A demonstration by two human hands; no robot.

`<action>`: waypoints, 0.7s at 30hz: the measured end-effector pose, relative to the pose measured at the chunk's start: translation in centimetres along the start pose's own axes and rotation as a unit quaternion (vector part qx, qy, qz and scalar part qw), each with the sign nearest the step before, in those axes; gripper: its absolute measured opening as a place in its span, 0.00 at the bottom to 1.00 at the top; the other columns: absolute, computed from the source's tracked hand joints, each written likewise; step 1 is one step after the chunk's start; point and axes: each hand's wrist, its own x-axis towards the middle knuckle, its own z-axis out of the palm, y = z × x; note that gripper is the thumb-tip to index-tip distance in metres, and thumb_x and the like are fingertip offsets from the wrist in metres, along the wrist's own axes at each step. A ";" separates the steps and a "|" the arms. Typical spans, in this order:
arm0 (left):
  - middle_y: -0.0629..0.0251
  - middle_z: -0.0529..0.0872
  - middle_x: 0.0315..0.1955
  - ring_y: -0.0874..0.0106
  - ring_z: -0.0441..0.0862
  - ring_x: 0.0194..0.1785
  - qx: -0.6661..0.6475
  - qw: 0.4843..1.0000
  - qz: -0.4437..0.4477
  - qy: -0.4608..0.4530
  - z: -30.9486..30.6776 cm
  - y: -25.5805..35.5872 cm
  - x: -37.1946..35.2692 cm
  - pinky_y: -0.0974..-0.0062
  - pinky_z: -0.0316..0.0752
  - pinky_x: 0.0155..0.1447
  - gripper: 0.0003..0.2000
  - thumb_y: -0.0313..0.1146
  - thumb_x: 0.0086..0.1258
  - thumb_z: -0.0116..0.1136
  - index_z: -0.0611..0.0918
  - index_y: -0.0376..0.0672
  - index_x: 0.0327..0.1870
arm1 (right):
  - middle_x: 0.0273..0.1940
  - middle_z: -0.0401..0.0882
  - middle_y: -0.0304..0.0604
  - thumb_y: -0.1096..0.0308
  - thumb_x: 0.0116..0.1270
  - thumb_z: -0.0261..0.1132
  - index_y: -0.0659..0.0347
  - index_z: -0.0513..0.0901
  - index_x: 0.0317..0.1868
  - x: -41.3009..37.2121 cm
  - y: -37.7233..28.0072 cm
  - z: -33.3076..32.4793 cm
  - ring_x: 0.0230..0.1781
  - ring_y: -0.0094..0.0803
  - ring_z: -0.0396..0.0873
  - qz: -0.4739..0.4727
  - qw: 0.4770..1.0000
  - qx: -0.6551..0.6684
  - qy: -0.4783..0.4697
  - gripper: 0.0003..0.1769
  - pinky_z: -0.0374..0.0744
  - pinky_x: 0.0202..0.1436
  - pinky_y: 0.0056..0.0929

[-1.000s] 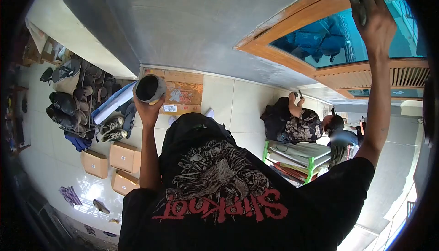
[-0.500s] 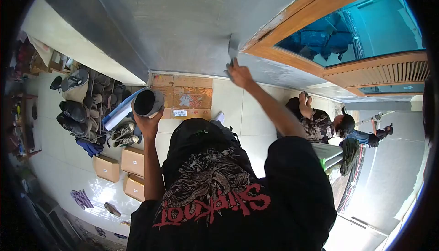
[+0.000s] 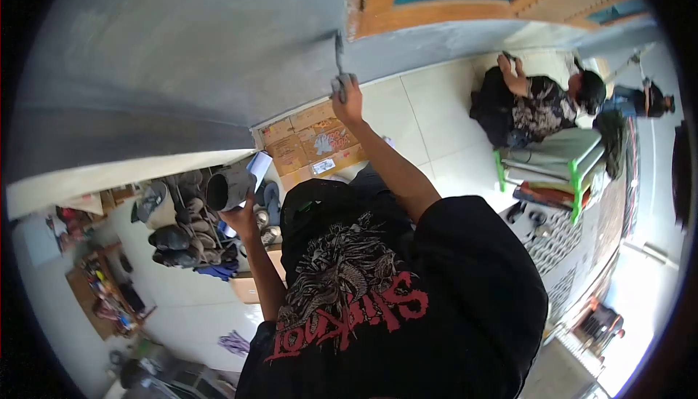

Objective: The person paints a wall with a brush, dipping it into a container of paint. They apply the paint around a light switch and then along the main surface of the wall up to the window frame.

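Observation:
My left hand (image 3: 242, 218) is wrapped round a grey, paint-smeared cylindrical container (image 3: 237, 184), tilted so that its dark mouth faces left. What is inside cannot be made out. With my right arm stretched forward, my right hand (image 3: 348, 98) grips a grey-stained paintbrush (image 3: 339, 51), seen nearly edge-on. Its tip is at the grey wall (image 3: 218, 42), just left of the corner of the orange-brown wooden frame (image 3: 378, 22). Flattened cardboard (image 3: 294, 153) covers the floor at the foot of the wall.
Shoes (image 3: 193, 228) on a rack stand at left, near a cardboard box (image 3: 246, 290). A crouching person (image 3: 542, 104) works by the wall at right, beside a green-legged stool (image 3: 556, 159). Other people appear farther right. A small cluttered shelf (image 3: 109, 290) stands far left.
My view has turned, so the wall fills more of the left and the crouching person sits higher. My right hand and the paintbrush appear farther left and up; both hands keep their holds.

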 end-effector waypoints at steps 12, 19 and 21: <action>0.50 0.74 0.63 0.59 0.75 0.64 0.032 0.999 0.011 -0.004 0.8 4.6 0.6 0.61 0.73 0.68 0.39 0.21 0.54 0.73 0.67 0.34 0.69 | 0.58 0.74 0.62 0.60 0.66 0.67 0.54 0.77 0.52 0.1 -8.8 11.8 0.31 0.56 0.83 -0.177 0.941 0.071 -0.279 0.17 0.83 0.38 0.48; 0.52 0.75 0.62 0.59 0.76 0.63 -0.009 1.000 0.007 0.019 2.8 4.2 1.2 0.62 0.74 0.67 0.36 0.19 0.54 0.73 0.68 0.34 0.66 | 0.58 0.75 0.53 0.59 0.67 0.63 0.52 0.79 0.50 1.2 -4.5 7.9 0.33 0.47 0.85 -0.283 0.903 -0.030 -0.321 0.14 0.84 0.33 0.44; 0.53 0.75 0.61 0.61 0.76 0.62 -0.040 0.999 -0.012 0.013 3.9 4.1 1.1 0.63 0.75 0.66 0.36 0.19 0.53 0.72 0.69 0.35 0.66 | 0.58 0.76 0.51 0.59 0.65 0.64 0.50 0.80 0.50 3.4 0.2 4.2 0.34 0.45 0.85 -0.250 0.925 -0.092 -0.269 0.14 0.84 0.32 0.43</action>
